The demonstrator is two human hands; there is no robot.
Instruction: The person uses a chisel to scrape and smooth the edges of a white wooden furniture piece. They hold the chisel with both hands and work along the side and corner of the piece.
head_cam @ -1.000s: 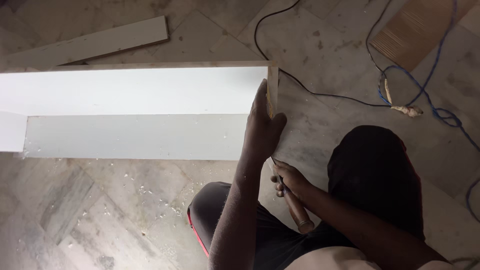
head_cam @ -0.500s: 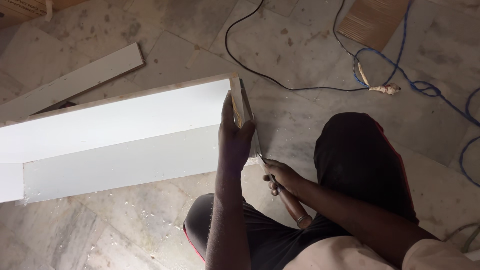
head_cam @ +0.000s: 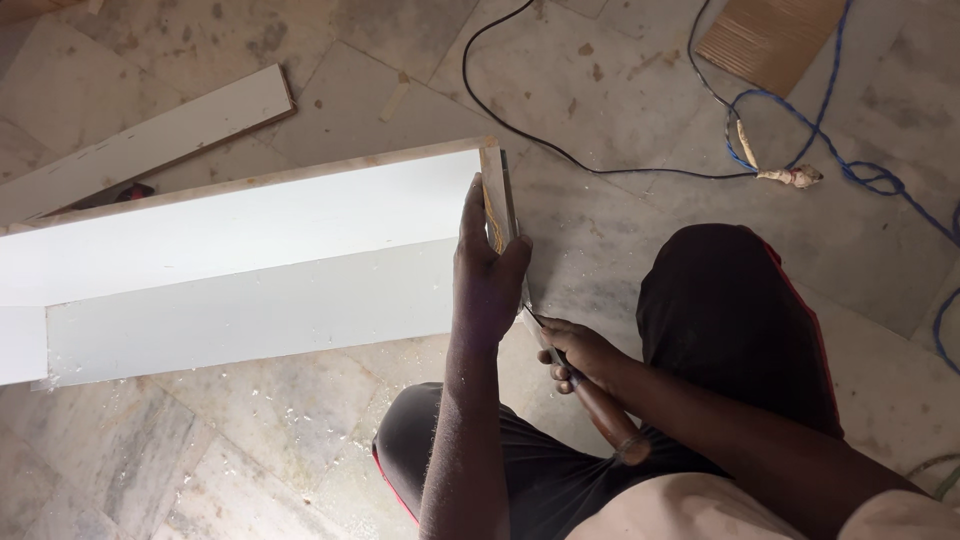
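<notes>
Two white boards [head_cam: 250, 260] joined in an L stood on the floor [head_cam: 620, 230]; they looked stiff, fairly heavy and smooth-faced, best held at the raw end edge. There the left hand [head_cam: 488, 275] clasped the end, fingers over the top. The right hand [head_cam: 585, 352] was clenched on a wooden-handled tool [head_cam: 590, 395], probably a chisel, at the lower corner. Against the frame half a second earlier, the grip matched; only the view had shifted.
</notes>
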